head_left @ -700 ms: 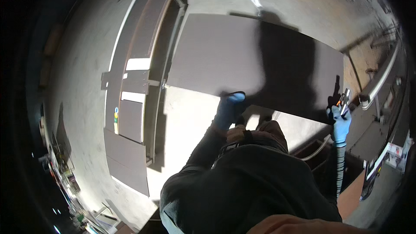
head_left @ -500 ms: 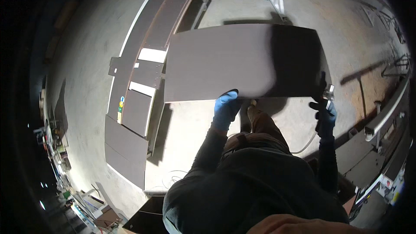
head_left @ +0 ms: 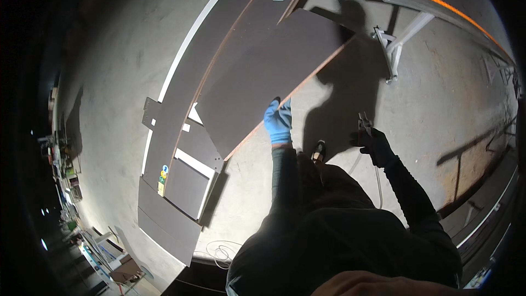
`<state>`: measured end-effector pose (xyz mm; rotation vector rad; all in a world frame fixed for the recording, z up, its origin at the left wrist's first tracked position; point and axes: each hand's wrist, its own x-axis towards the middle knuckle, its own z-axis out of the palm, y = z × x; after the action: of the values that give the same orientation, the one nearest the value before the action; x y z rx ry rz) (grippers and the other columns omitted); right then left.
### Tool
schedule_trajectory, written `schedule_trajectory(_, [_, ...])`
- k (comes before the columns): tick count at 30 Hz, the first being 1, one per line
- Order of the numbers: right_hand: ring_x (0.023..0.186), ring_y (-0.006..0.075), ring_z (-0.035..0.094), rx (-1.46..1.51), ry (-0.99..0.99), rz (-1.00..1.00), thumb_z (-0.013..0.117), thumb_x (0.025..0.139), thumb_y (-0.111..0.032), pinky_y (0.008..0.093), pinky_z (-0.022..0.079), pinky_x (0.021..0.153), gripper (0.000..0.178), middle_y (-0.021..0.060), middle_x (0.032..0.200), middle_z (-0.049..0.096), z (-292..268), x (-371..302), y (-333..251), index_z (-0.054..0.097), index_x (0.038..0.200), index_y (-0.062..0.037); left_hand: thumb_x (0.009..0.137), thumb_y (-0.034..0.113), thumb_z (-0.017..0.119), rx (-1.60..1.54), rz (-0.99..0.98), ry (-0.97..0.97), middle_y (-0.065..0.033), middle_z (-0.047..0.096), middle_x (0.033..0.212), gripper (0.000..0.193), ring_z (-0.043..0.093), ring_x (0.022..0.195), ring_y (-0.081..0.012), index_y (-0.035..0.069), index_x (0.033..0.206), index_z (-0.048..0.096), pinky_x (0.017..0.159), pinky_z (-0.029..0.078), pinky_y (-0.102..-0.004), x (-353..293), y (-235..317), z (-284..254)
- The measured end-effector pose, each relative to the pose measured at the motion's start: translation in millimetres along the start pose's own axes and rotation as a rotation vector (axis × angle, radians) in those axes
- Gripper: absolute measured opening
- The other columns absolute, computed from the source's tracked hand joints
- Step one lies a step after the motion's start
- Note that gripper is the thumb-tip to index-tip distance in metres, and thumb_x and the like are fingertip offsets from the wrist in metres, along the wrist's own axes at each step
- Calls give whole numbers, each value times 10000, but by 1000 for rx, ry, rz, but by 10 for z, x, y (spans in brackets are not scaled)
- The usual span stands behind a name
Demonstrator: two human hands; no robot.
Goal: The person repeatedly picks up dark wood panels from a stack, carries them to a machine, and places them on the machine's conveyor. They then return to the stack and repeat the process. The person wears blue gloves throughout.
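Observation:
My left hand (head_left: 278, 121), in a blue glove, is closed round the near edge of a large dark brown panel (head_left: 268, 77). The panel lies slantwise above the long row of brown boards (head_left: 230, 27), and its pale cut edge faces me. How far it rests on them I cannot tell. My right hand (head_left: 378, 148), in a dark glove, is closed round a small hand tool with a metal head (head_left: 364, 121), held apart from the panel over the floor. A thin hose (head_left: 379, 186) hangs below this hand; the tool's exact kind is unclear.
White strips (head_left: 192, 161) show between the boards on the left. On the right stands a white metal stand (head_left: 405, 38) with an orange-edged beam (head_left: 438, 3). A coil of thin cable (head_left: 220, 252) lies on the floor by the boards. Cluttered equipment (head_left: 109, 257) stands at lower left.
The panel has swung from level in front of me to a slant over the boards on the left. My right hand has come away from its right end, with the tool still in it.

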<state>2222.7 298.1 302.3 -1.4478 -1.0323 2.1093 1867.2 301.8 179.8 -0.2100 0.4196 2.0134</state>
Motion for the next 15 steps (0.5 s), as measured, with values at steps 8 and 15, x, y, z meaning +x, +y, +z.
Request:
schedule_trajectory(8, [1085, 212, 742, -141, -38, 117, 652, 1003, -362, 271, 529, 706, 430, 98, 1285, 727, 486, 1833, -1064, 613, 1297, -50, 936, 19, 622, -157, 71, 178, -172, 632, 1180, 255, 587, 1192, -330, -116, 1152, 610, 1125, 478, -523, 2552, -105, 238])
schedule_trajectory(15, [908, 178, 728, -193, -45, 153, 737, 951, -195, 325, 583, 802, 233, 75, 1027, 761, 886, 3084, -1595, 705, 1075, -1, 973, 107, 618, 966, 281, 142, -170, 677, 1152, 270, 641, 1105, -283, -93, 1151, 657, 1024, 533, -376, 3802, -278, 344])
